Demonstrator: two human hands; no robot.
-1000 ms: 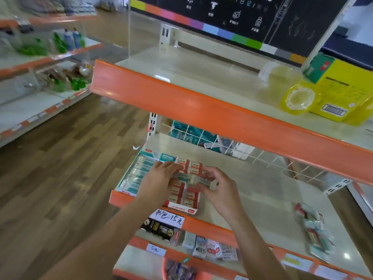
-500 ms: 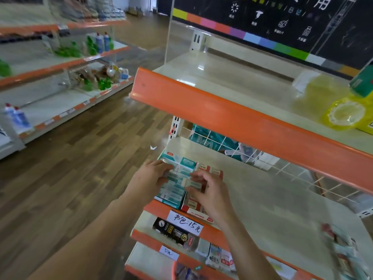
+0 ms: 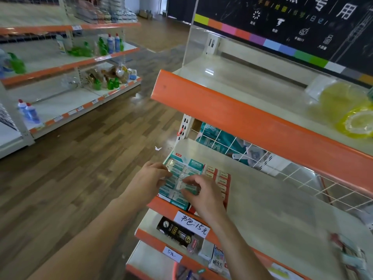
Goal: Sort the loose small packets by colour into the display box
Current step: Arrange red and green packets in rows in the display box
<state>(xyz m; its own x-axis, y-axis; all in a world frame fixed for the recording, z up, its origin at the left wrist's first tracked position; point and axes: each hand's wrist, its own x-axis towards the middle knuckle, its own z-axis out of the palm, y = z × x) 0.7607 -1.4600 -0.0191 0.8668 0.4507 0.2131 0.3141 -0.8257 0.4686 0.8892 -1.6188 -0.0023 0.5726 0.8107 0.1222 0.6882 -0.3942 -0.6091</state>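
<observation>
A person's left hand (image 3: 150,179) rests at the left edge of a display box (image 3: 177,156) on the middle shelf (image 3: 272,209), fingers curled against the teal packets (image 3: 181,172) in its left side; whether it grips one cannot be told. The right hand (image 3: 203,196) pinches a small teal packet (image 3: 184,185) over that same section. Red packets (image 3: 221,179) fill the box's right side. More loose packets (image 3: 351,253), blurred, lie at the shelf's far right.

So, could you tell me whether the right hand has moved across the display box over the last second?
Yes. The right hand has shifted left, from over the red packets to the teal packets in the display box.
</observation>
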